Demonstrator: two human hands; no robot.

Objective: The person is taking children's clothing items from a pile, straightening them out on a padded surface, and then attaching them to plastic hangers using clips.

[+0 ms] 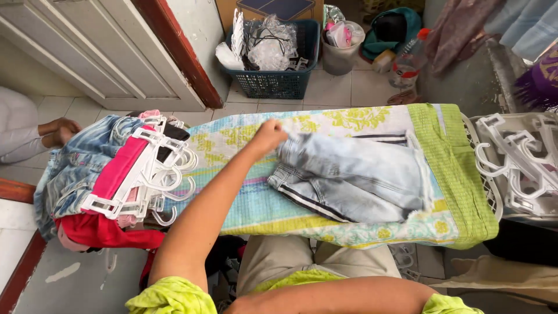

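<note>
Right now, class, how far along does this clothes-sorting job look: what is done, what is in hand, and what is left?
Done: a pile of denim and pink garments clipped on white plastic hangers lies at the left end of the cloth-covered board. In hand: the left hand grips the waist of pale blue denim shorts lying flat, no hanger on them yet. Left: loose white hangers fill the white basket. The right hand is out of view.

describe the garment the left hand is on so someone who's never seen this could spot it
Start at the padded board covered in a floral blue, yellow and green cloth, running across the middle. On its right half lie pale blue denim shorts, with the left hand gripping their upper left corner. Dark side stripes and a faded wash set them apart from the hangered clothes pile at the left end.
</note>
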